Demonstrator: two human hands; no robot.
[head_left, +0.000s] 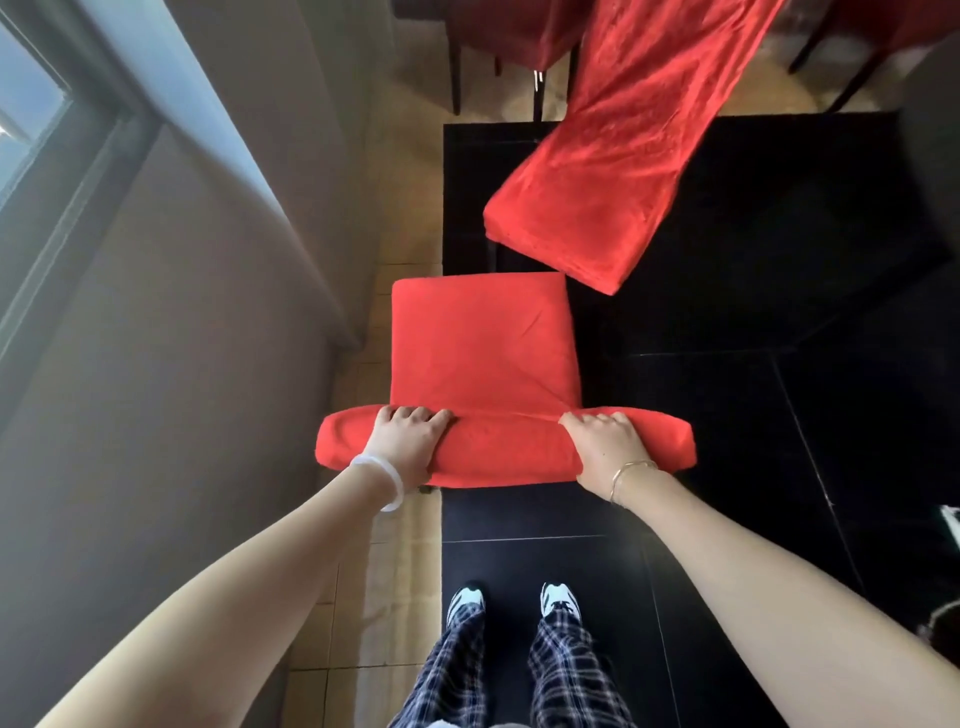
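Left hand (408, 441) and right hand (605, 447) each curl over the padded top of the chair back (504, 452). The red cover (478, 338) looks soft and may slip. The frame beneath is likely stiff and fairly heavy, so grip the rail through the cloth.

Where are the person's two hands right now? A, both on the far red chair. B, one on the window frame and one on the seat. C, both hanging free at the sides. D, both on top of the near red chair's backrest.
D: the left hand and the right hand each grip the top of the backrest, fingers curled over its front edge.
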